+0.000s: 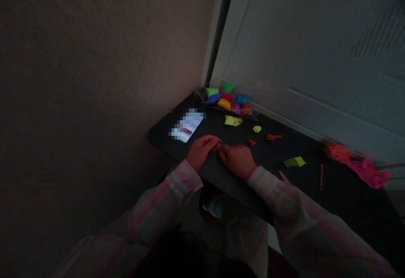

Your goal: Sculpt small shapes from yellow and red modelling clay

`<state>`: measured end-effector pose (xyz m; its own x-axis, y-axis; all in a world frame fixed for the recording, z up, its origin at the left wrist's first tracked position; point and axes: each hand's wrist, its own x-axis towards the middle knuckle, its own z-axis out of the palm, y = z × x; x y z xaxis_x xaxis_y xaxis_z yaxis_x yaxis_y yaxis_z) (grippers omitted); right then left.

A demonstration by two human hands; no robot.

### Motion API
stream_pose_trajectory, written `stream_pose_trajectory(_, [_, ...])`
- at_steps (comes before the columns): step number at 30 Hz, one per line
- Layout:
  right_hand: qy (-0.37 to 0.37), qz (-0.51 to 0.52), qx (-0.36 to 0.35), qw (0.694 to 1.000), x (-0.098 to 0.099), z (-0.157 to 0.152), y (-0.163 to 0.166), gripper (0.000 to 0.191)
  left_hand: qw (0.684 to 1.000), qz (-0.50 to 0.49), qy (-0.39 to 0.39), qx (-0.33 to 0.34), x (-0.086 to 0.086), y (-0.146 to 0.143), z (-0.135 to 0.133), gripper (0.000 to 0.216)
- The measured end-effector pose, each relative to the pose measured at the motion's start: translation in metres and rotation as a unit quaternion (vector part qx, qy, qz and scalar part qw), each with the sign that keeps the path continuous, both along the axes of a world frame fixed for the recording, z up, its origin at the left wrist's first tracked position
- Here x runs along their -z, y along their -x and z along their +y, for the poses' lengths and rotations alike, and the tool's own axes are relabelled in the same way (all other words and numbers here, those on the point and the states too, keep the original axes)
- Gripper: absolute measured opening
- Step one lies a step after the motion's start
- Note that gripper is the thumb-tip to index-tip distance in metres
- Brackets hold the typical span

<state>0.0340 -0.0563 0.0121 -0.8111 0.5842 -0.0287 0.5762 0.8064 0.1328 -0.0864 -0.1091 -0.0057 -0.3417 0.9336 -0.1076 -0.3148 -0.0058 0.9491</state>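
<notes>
My left hand (204, 148) is over the near edge of the dark table (218, 170), its thumb and fingers pressed together. Close beside it on the right, my right hand (238, 159) is curled with the fingertips turned toward the left hand. What they hold, if anything, is too small and dark to make out. Just beyond the right hand lies a small orange-red lump (252, 142) that looks like modelling clay. Near it are a larger orange-red piece (272, 137) with a thin tail and a pale yellow lump (257, 129).
A lit phone (189, 127) lies left of the hands. Behind are a clear bag of colourful packets (225, 103) and a yellow wrapper (233, 120). Rightward lie another yellow wrapper (295, 161), a pink stick (321, 176) and crumpled pink-orange material (368, 172). Walls border the table.
</notes>
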Motion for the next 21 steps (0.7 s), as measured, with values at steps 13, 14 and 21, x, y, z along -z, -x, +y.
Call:
stream_pose_trajectory(13, [0.011, 0.0, -0.025, 1.0, 0.0, 0.004, 0.002, 0.033, 1.0, -0.003, -0.004, -0.008, 0.005, 0.001, 0.001, 0.018])
stream_pose_trajectory(14, [-0.001, 0.004, 0.001, 1.0, 0.0, 0.006, 0.001, 0.035, 1.0, -0.004, -0.005, -0.009, 0.005, 0.001, 0.001, 0.018])
stream_pose_trajectory(21, [0.01, -0.011, -0.009, 1.0, -0.001, 0.005, 0.003, 0.032, 1.0, -0.003, -0.003, -0.005, 0.004, 0.0, 0.001, 0.017])
